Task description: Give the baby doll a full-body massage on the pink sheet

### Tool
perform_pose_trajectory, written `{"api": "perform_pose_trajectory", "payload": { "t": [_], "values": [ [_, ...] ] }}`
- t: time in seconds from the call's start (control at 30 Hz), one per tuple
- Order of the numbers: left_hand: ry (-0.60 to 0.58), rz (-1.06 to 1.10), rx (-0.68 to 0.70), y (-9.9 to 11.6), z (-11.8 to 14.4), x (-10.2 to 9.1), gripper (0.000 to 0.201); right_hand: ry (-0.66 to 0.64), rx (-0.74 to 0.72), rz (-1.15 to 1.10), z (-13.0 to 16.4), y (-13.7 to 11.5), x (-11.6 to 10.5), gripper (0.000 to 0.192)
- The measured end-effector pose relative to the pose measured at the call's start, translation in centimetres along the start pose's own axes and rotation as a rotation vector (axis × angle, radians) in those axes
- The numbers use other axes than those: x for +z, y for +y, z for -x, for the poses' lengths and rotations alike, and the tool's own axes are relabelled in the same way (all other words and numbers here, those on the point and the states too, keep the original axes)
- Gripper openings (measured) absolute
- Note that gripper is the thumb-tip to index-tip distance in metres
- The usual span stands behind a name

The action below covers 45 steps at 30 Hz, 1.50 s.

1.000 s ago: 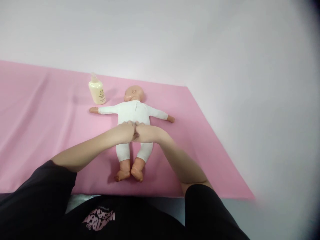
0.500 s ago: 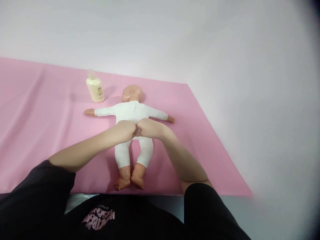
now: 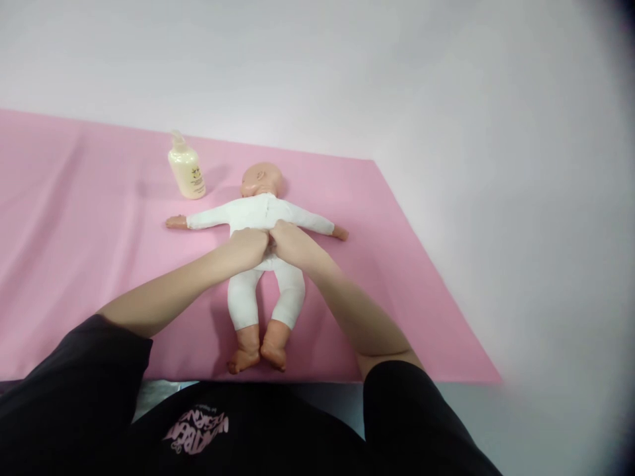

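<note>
Hands had slid up from the hips: left hand [image 3: 248, 246] and right hand [image 3: 290, 241] lay flat, uncurled, on the lower back of the doll [image 3: 262, 215], face-down mid-cloth [image 3: 74, 231], bottle [image 3: 186, 173] at its 11 o'clock

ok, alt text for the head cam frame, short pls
Two bare hands, left hand and right hand, press side by side on the lower back of a baby doll in a white suit, lying face down with arms spread on a pink cloth. A cream pump bottle stands beside the doll's head.
</note>
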<state>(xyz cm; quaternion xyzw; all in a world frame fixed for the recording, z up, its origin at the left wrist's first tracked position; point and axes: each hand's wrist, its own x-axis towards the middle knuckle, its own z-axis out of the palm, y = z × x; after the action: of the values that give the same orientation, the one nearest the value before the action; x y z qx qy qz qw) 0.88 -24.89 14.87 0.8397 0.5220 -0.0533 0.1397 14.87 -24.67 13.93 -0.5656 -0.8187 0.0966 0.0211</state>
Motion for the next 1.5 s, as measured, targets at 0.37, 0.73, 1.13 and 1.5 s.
{"api": "perform_pose_trajectory", "payload": {
  "t": [0.37, 0.73, 1.13, 1.5],
  "values": [
    [0.167, -0.111, -0.040, -1.2, -2.0, 0.9, 0.032, 0.038, -0.028, -0.041, -1.6, 1.2, -0.1, 0.035],
    [0.352, -0.071, -0.005, -3.5, -5.3, 2.7, 0.038, 0.168, -0.022, -0.062, -4.1, 3.0, 2.8, 0.032],
    [0.461, -0.025, 0.019, -4.0, -5.7, 3.5, 0.041, 0.286, -0.036, -0.080, -5.1, 3.7, 4.3, 0.041],
    [0.387, -0.143, 0.003, -2.7, -4.4, 2.8, 0.045, 0.107, 0.026, -0.004, -2.9, 1.3, 2.2, 0.053]
  ]
}}
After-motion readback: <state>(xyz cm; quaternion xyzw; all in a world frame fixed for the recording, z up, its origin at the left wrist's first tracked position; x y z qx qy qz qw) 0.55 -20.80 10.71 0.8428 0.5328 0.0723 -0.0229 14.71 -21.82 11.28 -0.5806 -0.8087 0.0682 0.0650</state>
